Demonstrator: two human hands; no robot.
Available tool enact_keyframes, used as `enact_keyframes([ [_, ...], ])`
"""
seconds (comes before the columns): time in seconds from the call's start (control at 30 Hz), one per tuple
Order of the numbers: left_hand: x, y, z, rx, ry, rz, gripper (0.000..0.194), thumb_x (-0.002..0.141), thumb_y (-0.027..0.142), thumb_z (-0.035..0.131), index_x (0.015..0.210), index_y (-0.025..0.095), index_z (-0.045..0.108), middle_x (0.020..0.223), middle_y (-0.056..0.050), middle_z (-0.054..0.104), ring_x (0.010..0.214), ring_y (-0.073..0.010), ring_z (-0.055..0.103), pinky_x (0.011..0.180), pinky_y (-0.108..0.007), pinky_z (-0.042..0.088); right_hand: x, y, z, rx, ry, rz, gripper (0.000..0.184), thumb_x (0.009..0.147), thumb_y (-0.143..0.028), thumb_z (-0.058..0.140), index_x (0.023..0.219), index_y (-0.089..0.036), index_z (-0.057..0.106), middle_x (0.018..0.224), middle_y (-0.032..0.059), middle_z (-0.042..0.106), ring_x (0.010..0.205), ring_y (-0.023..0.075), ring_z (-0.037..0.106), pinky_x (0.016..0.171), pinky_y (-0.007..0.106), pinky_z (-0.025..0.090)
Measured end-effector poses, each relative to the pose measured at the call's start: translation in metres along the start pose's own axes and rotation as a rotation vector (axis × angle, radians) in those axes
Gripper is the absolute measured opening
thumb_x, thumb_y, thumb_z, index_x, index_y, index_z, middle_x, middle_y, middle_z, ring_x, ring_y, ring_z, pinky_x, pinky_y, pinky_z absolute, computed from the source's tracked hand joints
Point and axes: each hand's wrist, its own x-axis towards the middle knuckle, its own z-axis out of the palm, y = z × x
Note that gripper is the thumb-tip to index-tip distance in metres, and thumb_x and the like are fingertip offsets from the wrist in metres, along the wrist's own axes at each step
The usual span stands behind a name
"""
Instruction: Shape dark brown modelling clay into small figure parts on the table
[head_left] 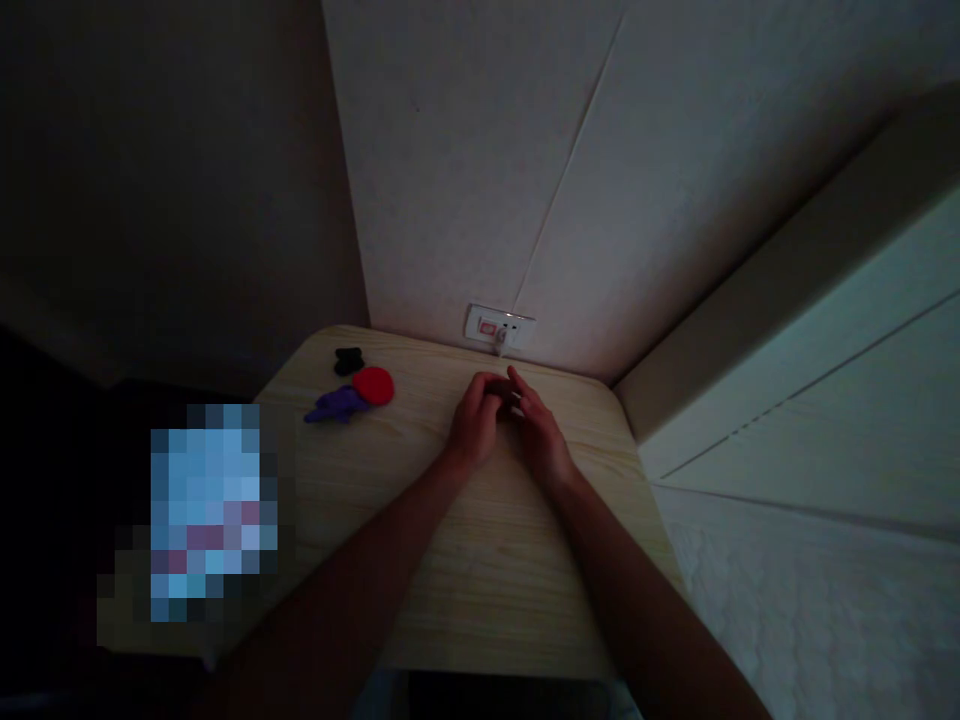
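Observation:
My left hand [477,415] and my right hand [541,432] meet over the far middle of the wooden table [517,580]. The left fingers curl inward toward the right hand, and the right fingers are bent with one fingertip raised. A dark patch and a tiny pale spot show between the fingers; I cannot make out what the hands hold there. To the left of my hands, a flat red disc [373,385] lies against an uneven purple piece [337,402]. Behind them sits a small black lump [349,361].
A wall socket [499,326] with a plug or adapter [501,341] in it is just behind the table's back edge. At the left, a blurred-out bright screen-like object [214,510] stands by the table. A pale panel [810,400] and quilted bedding [817,610] lie to the right.

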Motion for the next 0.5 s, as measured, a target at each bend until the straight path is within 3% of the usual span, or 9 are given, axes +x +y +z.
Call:
enact_keyframes([
  [0.1,0.001,0.008,-0.003,-0.158,0.069,-0.074,0.020,0.067,0.029,0.056,0.084,0.020,0.061,0.078,0.000,0.063,0.070,-0.0152,0.061,0.061,-0.025,0.050,-0.001,0.000,0.000,0.076,0.045,0.043,0.051,0.082,-0.049,0.072,0.129,-0.030,0.070,0.135,0.0070,0.068,0.106,0.0237,0.068,0.092,0.039,0.056],
  [0.17,0.002,0.013,-0.004,-0.208,0.109,-0.093,0.018,0.069,0.037,0.056,0.076,0.020,0.058,0.070,0.001,0.056,0.061,-0.0131,0.056,0.052,-0.023,0.044,0.000,-0.001,-0.001,0.117,0.073,0.060,0.048,0.080,-0.048,0.073,0.123,-0.028,0.070,0.129,0.0079,0.068,0.094,0.0211,0.068,0.083,0.037,0.057],
  [0.3,0.001,0.022,-0.002,-0.211,0.082,-0.194,0.039,0.079,0.052,0.057,0.057,0.021,0.048,0.052,0.003,0.045,0.043,-0.0098,0.043,0.041,-0.023,0.029,0.002,-0.005,-0.001,0.141,0.093,0.078,0.042,0.079,-0.047,0.072,0.114,-0.025,0.071,0.119,0.0080,0.069,0.086,0.0196,0.066,0.075,0.034,0.056],
  [0.5,-0.004,0.034,-0.001,-0.210,0.066,-0.314,0.044,0.079,0.047,0.060,0.048,0.022,0.041,0.040,0.006,0.033,0.032,-0.0075,0.032,0.035,-0.023,0.018,0.001,-0.004,0.001,0.099,0.068,0.068,0.037,0.078,-0.046,0.072,0.107,-0.022,0.073,0.110,0.0067,0.070,0.076,0.0173,0.066,0.070,0.032,0.053],
])
